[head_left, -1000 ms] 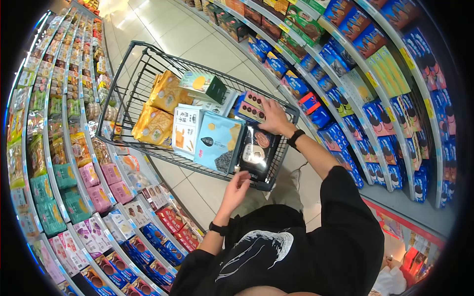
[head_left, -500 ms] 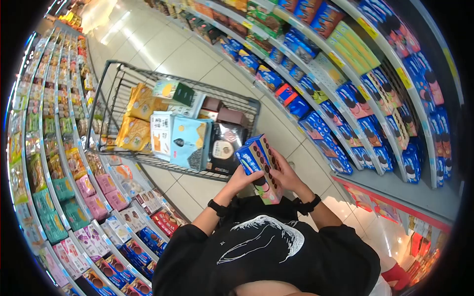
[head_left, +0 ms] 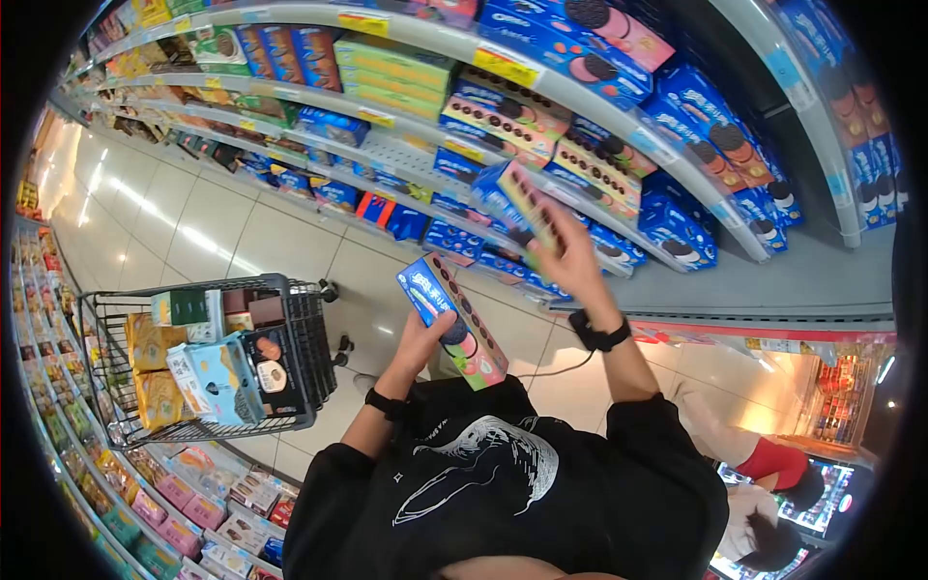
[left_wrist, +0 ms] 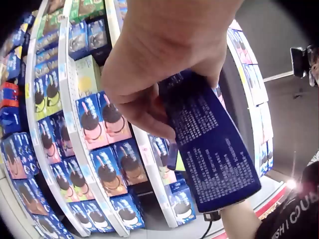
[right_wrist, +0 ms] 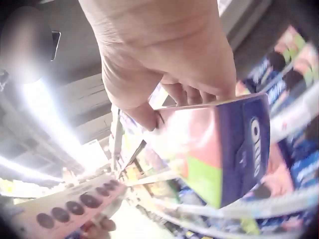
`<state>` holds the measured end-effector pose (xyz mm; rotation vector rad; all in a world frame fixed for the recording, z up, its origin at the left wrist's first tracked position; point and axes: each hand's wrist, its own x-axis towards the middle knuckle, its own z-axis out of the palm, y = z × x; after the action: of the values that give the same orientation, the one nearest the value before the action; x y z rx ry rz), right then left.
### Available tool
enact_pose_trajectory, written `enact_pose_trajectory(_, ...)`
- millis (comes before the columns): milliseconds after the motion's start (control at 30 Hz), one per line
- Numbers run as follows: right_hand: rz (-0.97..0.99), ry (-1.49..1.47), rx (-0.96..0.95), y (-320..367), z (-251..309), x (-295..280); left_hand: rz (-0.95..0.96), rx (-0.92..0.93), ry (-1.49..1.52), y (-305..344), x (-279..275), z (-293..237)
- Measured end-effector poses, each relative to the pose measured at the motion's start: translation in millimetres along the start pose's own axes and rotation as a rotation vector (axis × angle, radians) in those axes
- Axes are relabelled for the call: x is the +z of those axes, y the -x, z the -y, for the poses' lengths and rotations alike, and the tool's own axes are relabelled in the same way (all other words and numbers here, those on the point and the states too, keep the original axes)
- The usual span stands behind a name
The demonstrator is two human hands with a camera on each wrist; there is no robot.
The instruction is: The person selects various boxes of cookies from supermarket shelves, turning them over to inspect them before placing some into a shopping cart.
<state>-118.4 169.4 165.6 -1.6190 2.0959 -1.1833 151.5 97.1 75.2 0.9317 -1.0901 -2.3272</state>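
In the head view the left hand (head_left: 419, 340) grips a blue and pink cookie box (head_left: 452, 319) in front of the black shirt. The left wrist view shows that box's dark blue printed side (left_wrist: 212, 144) below the curled fingers of the left hand (left_wrist: 164, 64). Up beside the shelf, the right hand (head_left: 577, 259) holds a second, similar box (head_left: 522, 208), somewhat blurred. Close up in the right wrist view, the right hand (right_wrist: 164, 59) pinches this box (right_wrist: 199, 144) between thumb and fingers. The two boxes are apart.
A shopping cart (head_left: 304, 348) with yellow packs, a light blue bag (head_left: 215, 379) and several boxes stands at the left. Curved shelves (head_left: 406, 101) of cookie boxes run across the top and right. More shelves line the lower left. Other people (head_left: 773, 464) are at the lower right.
The view has turned toward the right-hand shelves, and the cart now sits farther left. The two boxes, held together before, are now separate, one per hand; the right hand has moved up toward the shelf.
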Motion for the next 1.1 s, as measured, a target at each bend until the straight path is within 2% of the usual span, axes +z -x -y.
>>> enact_pose_trajectory(33,-0.082,0.146,0.012,-7.6,-8.5,-23.9,0.002,0.002,0.001,-6.8,12.3,-1.2)
enact_pose_trajectory(67,-0.132,0.303,-0.060,-16.9,-24.2,-48.2,0.023,0.006,0.002,-12.4,22.6,-3.4)
enact_pose_trajectory(100,-0.127,0.302,0.009,-26.0,-21.0,-71.5,0.021,0.010,0.016,-17.7,29.5,-2.0)
enact_pose_trajectory(167,-0.137,0.467,0.011,-36.3,-48.6,-106.2,0.042,0.031,-0.008,-25.7,36.1,-1.1)
enact_pose_trajectory(267,-0.113,0.532,0.047,-45.7,-87.8,-130.7,0.026,0.029,-0.008,-32.4,39.3,-6.6)
enact_pose_trajectory(367,-0.060,0.571,0.095,-56.7,-109.8,-130.2,0.026,-0.049,-0.039,-43.0,32.3,-12.4)
enact_pose_trajectory(433,-0.013,0.567,0.246,-65.4,-117.7,-125.3,0.057,-0.050,-0.071,-52.9,23.7,-15.2)
enact_pose_trajectory(467,-0.043,0.603,0.204,-64.0,-140.9,-123.0,0.077,-0.033,-0.089,-59.8,20.4,-16.5)
enact_pose_trajectory(567,-0.088,0.633,0.278,-59.4,-144.8,-114.2,0.162,-0.017,-0.078,-67.8,21.1,-48.5)
enact_pose_trajectory(600,-0.102,0.757,0.245,-58.4,-149.8,-113.1,0.184,0.033,-0.067,-73.9,16.5,-48.2)
enact_pose_trajectory(633,-0.110,0.754,0.258,-56.3,-155.1,-111.0,0.192,0.025,-0.078,-77.4,10.0,-48.5)
enact_pose_trajectory(700,-0.152,0.818,0.374,-51.3,-161.6,-109.6,0.180,-0.004,-0.178,-83.7,1.2,-52.8)
enact_pose_trajectory(733,-0.203,0.992,0.217,-49.7,-165.5,-107.5,0.203,0.018,-0.157,-85.2,1.9,-56.2)
enact_pose_trajectory(867,-0.267,0.786,0.244,-54.0,-181.1,-106.3,0.230,0.028,-0.185,-94.1,7.4,-63.9)
enact_pose_trajectory(1033,-0.268,0.843,0.217,-56.3,-179.1,-105.9,0.244,0.079,-0.198,-103.1,29.3,-68.2)
enact_pose_trajectory(1100,-0.261,0.948,0.275,-53.8,-170.5,-105.7,0.254,0.079,-0.222,-107.1,32.9,-61.9)
